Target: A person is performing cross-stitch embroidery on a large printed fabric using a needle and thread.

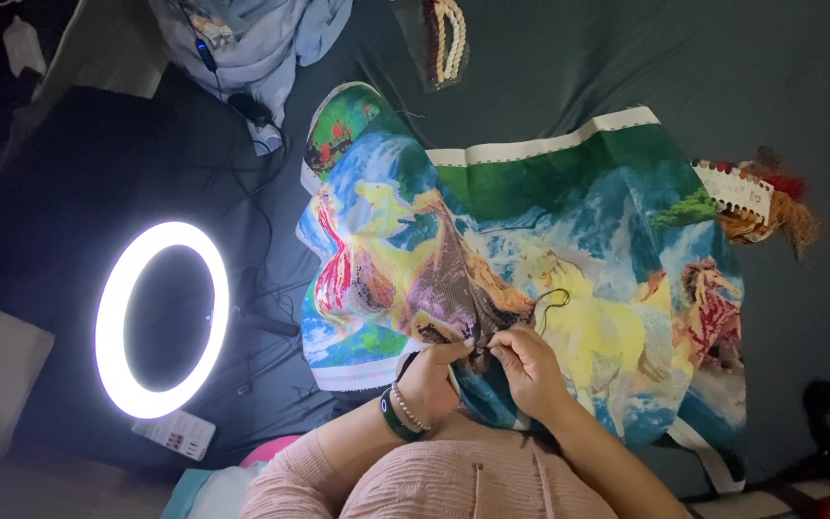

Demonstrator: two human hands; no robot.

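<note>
Both hands, left hand and right hand, pinch the colourful needlework canvas spread on a dark bedsheet; a ring light glows left.

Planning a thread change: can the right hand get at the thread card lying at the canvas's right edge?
Probably yes: right hand is pinching dark thread on the canvas, and nothing lies between it and the thread card.

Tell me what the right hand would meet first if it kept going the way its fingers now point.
The right hand points up and left across the printed canvas. It would probably meet first the fingertips of the left hand, nearly touching it at the dark stitched patch, though depth is unclear.
</note>
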